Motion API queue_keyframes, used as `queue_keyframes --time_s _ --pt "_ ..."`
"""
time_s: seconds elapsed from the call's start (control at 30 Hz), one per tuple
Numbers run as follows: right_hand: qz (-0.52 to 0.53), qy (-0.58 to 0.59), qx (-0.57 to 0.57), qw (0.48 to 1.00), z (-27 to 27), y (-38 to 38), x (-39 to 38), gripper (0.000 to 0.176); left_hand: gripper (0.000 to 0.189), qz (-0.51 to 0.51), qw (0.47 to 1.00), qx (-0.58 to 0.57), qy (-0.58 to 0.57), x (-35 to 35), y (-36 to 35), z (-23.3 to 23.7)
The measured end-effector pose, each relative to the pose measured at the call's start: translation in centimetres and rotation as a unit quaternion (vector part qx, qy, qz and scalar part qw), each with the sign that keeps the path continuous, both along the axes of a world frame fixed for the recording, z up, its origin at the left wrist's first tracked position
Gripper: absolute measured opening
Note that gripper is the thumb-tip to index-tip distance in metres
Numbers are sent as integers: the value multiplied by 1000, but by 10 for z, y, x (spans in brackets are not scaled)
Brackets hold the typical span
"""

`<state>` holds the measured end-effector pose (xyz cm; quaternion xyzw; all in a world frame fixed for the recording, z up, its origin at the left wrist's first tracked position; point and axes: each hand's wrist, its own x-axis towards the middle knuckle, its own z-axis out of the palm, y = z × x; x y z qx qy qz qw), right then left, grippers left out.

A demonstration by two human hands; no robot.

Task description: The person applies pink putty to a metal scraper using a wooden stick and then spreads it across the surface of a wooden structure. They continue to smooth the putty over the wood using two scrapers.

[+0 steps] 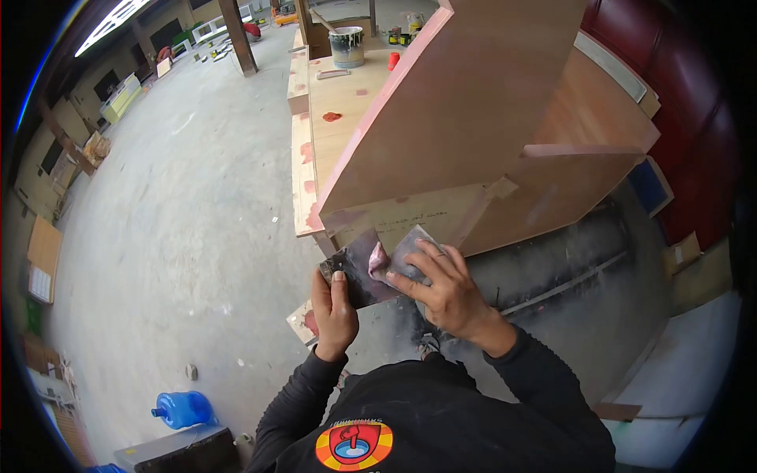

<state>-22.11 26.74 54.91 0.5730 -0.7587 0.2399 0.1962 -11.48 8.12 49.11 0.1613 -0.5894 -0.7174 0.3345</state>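
My left hand (pixel 334 314) grips the corner of a dark, smeared flat plate (pixel 359 277), thumb on top. A lump of pink putty (pixel 378 258) lies near the plate's right side. My right hand (pixel 451 293) has its fingers spread over a thin grey putty spreader (pixel 413 243), whose edge meets the putty. Both tools are at waist height before the near end of a wooden structure (pixel 441 102). Pink filler runs along its edge, and handwriting shows on its lower panel.
On the light wooden top (pixel 339 150) stand a paint-streaked bucket (pixel 347 49) with a stick and a red cup (pixel 393 61), with a red putty blob (pixel 331 117) nearer. A blue water bottle (pixel 186 407) lies lower left. Dark red panelling (pixel 670 79) rises at right.
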Motion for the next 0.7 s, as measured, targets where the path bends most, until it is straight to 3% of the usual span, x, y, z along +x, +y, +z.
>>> queue_keyframes --time_s 0.07,0.1,0.2,0.33,0.43,0.47,0.5,0.53,0.57,0.6,0.7 --pt "11 -8 38 999 7 -3 -3 39 22 2 1000 -1 3 -2 2 -1" --pt "2 6 14 1000 11 -5 -2 38 23 12 999 -49 -9 0 1 -3" --pt "2 3 -6 1000 4 -9 -4 39 23 -4 999 -50 -8 2 5 3" --pt "17 -37 -16 999 2 -14 -3 44 22 -10 998 -50 -22 2 4 -1" --pt "34 -59 -43 997 1 -13 -2 50 24 -3 1000 -3 29 -6 4 2" --pt "44 -77 -56 994 2 -12 -2 53 25 9 981 -195 -18 -4 -2 3" --pt "44 -81 -55 994 -2 -15 1 53 27 15 922 -380 -71 1 -4 4" --pt "58 -106 -83 989 -9 -18 5 55 27 13 922 -379 -75 3 -3 6" --pt "72 -127 -111 983 -14 -21 5 57 28 -65 996 -61 -1 -1 -1 13" --pt "71 -125 -111 983 -21 -19 4 57 30 -137 952 263 75 -5 0 18" --pt "49 -117 -117 985 -42 -11 -7 62 29 -127 956 252 77 -7 -3 9"
